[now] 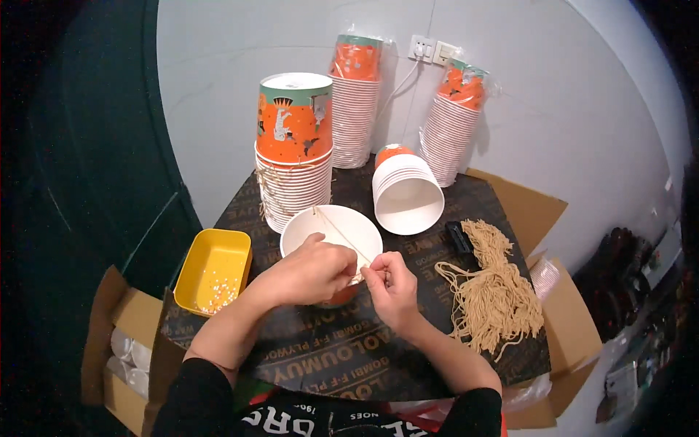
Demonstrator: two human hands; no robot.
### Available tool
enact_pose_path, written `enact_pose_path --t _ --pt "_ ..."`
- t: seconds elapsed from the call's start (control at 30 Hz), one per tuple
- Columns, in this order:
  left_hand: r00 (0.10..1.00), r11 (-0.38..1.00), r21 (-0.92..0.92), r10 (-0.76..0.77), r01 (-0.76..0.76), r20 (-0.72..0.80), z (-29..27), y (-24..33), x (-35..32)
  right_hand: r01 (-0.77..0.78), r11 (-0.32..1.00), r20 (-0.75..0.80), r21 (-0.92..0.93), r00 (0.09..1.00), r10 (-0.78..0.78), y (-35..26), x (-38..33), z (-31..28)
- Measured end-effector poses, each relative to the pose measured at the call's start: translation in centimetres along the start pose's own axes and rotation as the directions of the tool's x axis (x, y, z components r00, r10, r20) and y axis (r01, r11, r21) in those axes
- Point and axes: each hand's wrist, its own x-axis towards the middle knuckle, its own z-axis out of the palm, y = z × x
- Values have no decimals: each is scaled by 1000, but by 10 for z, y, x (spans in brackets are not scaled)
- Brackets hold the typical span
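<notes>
A paper bucket, white inside with an orange outer wall, stands with its open mouth up in front of me. A thin tan cord runs across its mouth from the far rim to the near rim. My left hand is closed at the near rim, its fingers pinching the cord. Beside it my right hand is also closed, thumb and forefinger pinched on the cord's near end. The fingers hide much of the near rim and whatever knot or hole may be there.
Behind stands a tall stack of upturned buckets with cords hanging from them; nested buckets lie right of it. Two wrapped stacks lean at the wall. A yellow tub holds small white beads. Tan cord bundles lie right. Cardboard boxes flank the table.
</notes>
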Motion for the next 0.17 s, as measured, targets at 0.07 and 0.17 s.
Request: enact_pose_path --t 0.07,0.17 --pt "1000 1000 -4 -14 14 22 -5 5 -1 86 992 31 -91 996 -84 -5 2 -4" --pt "998 999 -29 -25 26 61 -6 6 -1 225 955 85 -192 973 -212 -6 5 -5"
